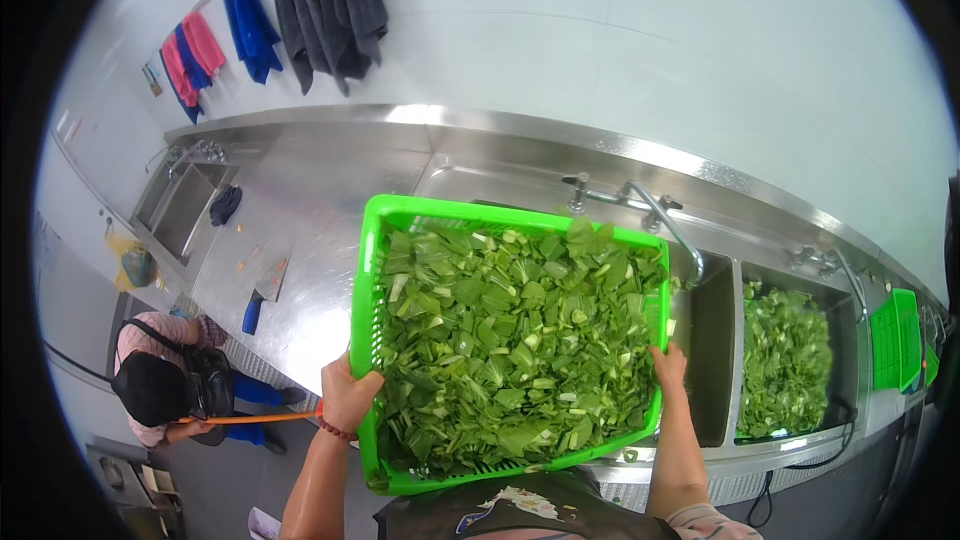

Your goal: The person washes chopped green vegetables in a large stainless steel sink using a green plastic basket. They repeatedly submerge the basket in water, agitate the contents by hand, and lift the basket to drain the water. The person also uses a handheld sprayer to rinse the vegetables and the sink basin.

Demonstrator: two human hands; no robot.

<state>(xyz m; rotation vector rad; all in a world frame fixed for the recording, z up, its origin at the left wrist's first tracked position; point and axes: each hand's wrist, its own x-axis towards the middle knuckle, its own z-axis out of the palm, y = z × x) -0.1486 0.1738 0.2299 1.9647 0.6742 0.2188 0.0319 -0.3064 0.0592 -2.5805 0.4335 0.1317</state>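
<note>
A large green plastic basket (363, 277) full of chopped leafy greens (510, 345) is held level in front of me, over the edge of the steel counter and sink. My left hand (349, 394) grips its left rim, thumb on top. On the opposite side, my right hand (667, 367) holds the right rim near the front corner. Some leaves hang over the back rim. Part of the sink basin (709, 345) shows to the right of the basket; the rest is hidden beneath it.
More chopped greens (784, 360) fill the right-hand sink. A chrome faucet (664, 217) rises behind the basket. On the steel counter (322, 240) lies a blue-handled cleaver (262, 300). At left stands a person (161, 382) with an orange pole (262, 418). Green baskets (894, 341) stand far right.
</note>
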